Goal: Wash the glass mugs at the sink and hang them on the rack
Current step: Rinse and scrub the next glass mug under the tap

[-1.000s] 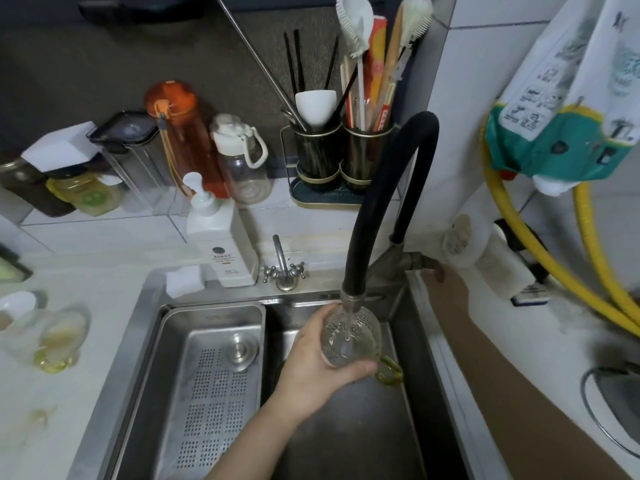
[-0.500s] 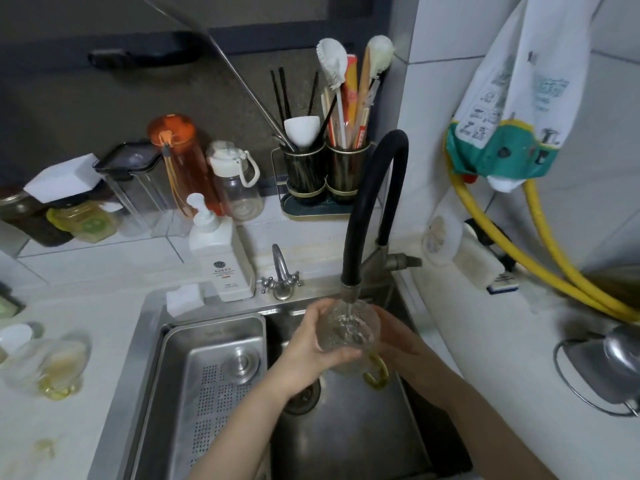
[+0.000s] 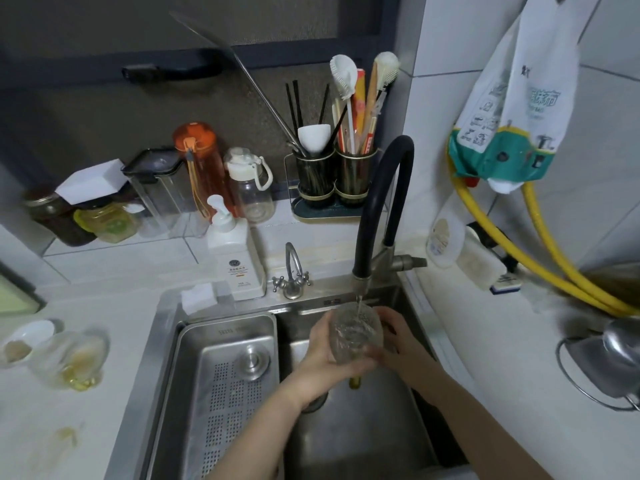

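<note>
One head-worn wide-angle camera looked forward and steeply down from above the sink (image 3: 221, 327), close over its front edge, facing the back wall and the black faucet (image 3: 384, 202). The worktop's left and right edges curved with lens distortion.
</note>
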Demonstrator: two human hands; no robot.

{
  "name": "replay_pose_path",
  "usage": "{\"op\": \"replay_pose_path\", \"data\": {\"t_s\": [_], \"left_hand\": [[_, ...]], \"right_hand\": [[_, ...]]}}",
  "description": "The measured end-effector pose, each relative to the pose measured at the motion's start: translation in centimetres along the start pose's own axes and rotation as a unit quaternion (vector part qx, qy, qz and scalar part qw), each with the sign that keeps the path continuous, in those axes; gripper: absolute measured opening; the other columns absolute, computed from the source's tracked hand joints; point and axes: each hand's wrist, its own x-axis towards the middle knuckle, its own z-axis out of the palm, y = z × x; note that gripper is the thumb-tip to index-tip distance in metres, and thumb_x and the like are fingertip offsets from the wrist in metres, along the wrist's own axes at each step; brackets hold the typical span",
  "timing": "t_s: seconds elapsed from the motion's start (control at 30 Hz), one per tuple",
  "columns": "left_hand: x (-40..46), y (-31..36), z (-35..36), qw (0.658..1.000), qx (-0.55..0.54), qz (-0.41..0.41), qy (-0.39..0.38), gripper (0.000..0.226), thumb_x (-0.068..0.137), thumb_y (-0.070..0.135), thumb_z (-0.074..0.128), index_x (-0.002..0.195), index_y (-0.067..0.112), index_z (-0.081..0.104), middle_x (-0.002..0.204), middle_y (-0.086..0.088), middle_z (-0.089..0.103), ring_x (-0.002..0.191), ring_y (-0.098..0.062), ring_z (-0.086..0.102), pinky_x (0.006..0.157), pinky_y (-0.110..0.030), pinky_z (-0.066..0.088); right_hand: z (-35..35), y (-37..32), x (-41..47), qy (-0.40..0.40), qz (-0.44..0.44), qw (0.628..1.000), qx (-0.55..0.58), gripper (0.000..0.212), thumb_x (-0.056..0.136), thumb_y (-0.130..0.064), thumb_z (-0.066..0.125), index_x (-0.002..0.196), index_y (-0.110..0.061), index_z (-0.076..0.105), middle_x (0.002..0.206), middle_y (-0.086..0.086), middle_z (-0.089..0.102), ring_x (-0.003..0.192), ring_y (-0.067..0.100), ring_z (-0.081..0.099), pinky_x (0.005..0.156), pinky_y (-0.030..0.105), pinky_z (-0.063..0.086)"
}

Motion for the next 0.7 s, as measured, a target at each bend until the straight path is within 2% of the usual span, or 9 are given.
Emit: {"op": "replay_pose_path", "data": {"t_s": [0.07, 0.13, 0.23, 0.3, 0.33, 0.43, 0.5, 0.6, 0.7], "left_hand": [[-0.1, 0.3, 0.3, 0.999, 0.037, 0.009, -0.005, 0.087, 0.064, 0.018, 0.086, 0.118, 0.053, 0.027, 0.128, 0.015, 0.026, 0.121, 0.002, 0.036, 0.081, 0.001, 0.042], [-0.3, 0.1, 0.0, 0.997, 0.071, 0.01, -0.026, 0.091, 0.061, 0.02, 0.08, 0.125, 0.052, 0.023, 0.131, 0.012, 0.021, 0.126, -0.001, 0.027, 0.081, 0.004, 0.04], [-0.7, -0.5, -1.6, 0.996, 0.084, -0.01, -0.023, 0.097, 0.059, 0.018, 0.068, 0.14, 0.036, 0.02, 0.136, 0.004, 0.021, 0.132, -0.008, 0.027, 0.087, 0.008, 0.03], [-0.4, -0.5, -2.4, 0.998, 0.045, -0.032, -0.012, 0.096, 0.059, 0.017, 0.066, 0.143, 0.035, 0.024, 0.137, 0.005, 0.026, 0.13, -0.009, 0.035, 0.093, -0.001, 0.037], [-0.1, -0.3, -2.5, 0.999, 0.024, -0.036, -0.017, 0.095, 0.06, 0.015, 0.066, 0.144, 0.035, 0.025, 0.137, 0.006, 0.029, 0.127, -0.008, 0.04, 0.09, -0.007, 0.043], [0.7, -0.2, -1.8, 0.998, -0.009, -0.035, -0.046, 0.088, 0.07, 0.002, 0.069, 0.139, 0.038, 0.027, 0.129, 0.008, 0.047, 0.112, 0.003, 0.053, 0.079, -0.013, 0.05], [0.8, -0.8, -1.5, 0.998, -0.008, -0.031, -0.055, 0.081, 0.071, 0.003, 0.072, 0.132, 0.038, 0.033, 0.128, 0.009, 0.051, 0.111, 0.007, 0.054, 0.086, -0.018, 0.051], [1.0, -1.6, -2.0, 0.999, -0.025, -0.034, -0.03, 0.083, 0.063, 0.018, 0.082, 0.13, 0.039, 0.038, 0.134, 0.008, 0.049, 0.119, 0.003, 0.051, 0.101, -0.03, 0.049], [2.1, -1.7, -1.8, 0.999, -0.006, -0.04, -0.005, 0.091, 0.066, 0.025, 0.083, 0.141, 0.041, 0.034, 0.135, 0.01, 0.035, 0.127, -0.004, 0.04, 0.105, -0.023, 0.042]], "right_hand": [[-0.4, 0.2, -0.2, 0.003, 0.013, 1.0, 0.005, 0.056, 0.069, -0.02, 0.071, 0.118, -0.019, 0.043, 0.11, -0.006, 0.054, 0.088, -0.01, 0.062, 0.073, 0.022, 0.057], [-0.5, 1.4, -0.9, -0.009, 0.03, 0.999, 0.0, 0.059, 0.072, -0.021, 0.073, 0.122, -0.021, 0.042, 0.12, 0.001, 0.053, 0.095, -0.003, 0.063, 0.078, 0.027, 0.058], [0.2, 2.5, -0.6, -0.019, 0.042, 0.999, -0.029, 0.073, 0.077, -0.013, 0.076, 0.137, -0.024, 0.036, 0.133, 0.003, 0.046, 0.113, 0.008, 0.057, 0.082, 0.021, 0.055], [0.4, 2.2, 0.4, -0.036, 0.037, 0.998, -0.036, 0.074, 0.074, -0.024, 0.081, 0.136, -0.029, 0.042, 0.135, 0.007, 0.047, 0.121, 0.019, 0.054, 0.09, 0.03, 0.054], [0.3, 2.0, 0.8, -0.033, 0.033, 0.998, -0.044, 0.069, 0.075, -0.022, 0.08, 0.134, -0.028, 0.046, 0.131, 0.005, 0.051, 0.119, 0.02, 0.056, 0.091, 0.03, 0.054], [-0.3, 1.4, 0.8, -0.022, 0.035, 0.999, -0.013, 0.064, 0.077, -0.01, 0.075, 0.131, -0.02, 0.042, 0.123, -0.006, 0.055, 0.109, 0.002, 0.059, 0.08, 0.013, 0.051], [-0.4, 2.0, 0.6, -0.01, 0.021, 1.0, 0.001, 0.069, 0.072, -0.014, 0.076, 0.13, -0.016, 0.041, 0.124, -0.002, 0.053, 0.107, -0.001, 0.059, 0.08, 0.012, 0.05], [0.1, 2.0, 1.3, -0.006, 0.029, 0.999, -0.016, 0.072, 0.068, -0.017, 0.077, 0.131, -0.012, 0.044, 0.122, 0.007, 0.058, 0.11, 0.01, 0.061, 0.086, 0.02, 0.052], [-0.1, 1.8, 1.7, 0.013, 0.024, 1.0, -0.008, 0.064, 0.069, -0.024, 0.08, 0.124, -0.024, 0.048, 0.123, -0.001, 0.058, 0.113, 0.003, 0.059, 0.088, 0.017, 0.05]]}}
